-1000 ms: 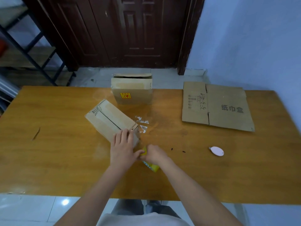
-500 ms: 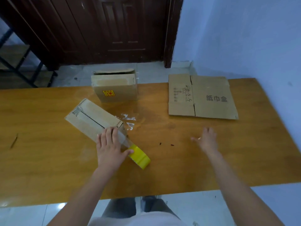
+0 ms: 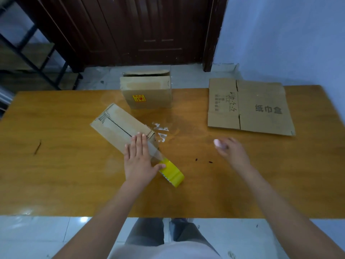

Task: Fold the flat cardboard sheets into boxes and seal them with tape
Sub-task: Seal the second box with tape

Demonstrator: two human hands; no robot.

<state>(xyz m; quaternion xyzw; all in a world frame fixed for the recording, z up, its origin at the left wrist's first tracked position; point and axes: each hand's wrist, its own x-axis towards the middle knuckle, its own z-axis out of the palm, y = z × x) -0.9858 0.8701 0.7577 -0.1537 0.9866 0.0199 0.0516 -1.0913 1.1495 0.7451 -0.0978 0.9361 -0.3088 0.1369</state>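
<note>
A long folded cardboard box lies at an angle on the wooden table. My left hand presses flat on its near end with straight fingers, and the thumb touches a yellow tape roll. A clear strip of tape runs from the box end to the roll. My right hand is off to the right, just above the table, and its fingers curl round a small pink cutter. A flat cardboard sheet lies at the back right.
A taped box with a yellow and red sticker stands at the table's far edge. Crumpled clear tape scraps lie beside the long box. A dark door and a metal rack stand behind the table, with a blue wall to the right.
My right hand let go of the tape roll, reached to the right and took hold of the pink cutter. My left hand stayed pressed on the box.
</note>
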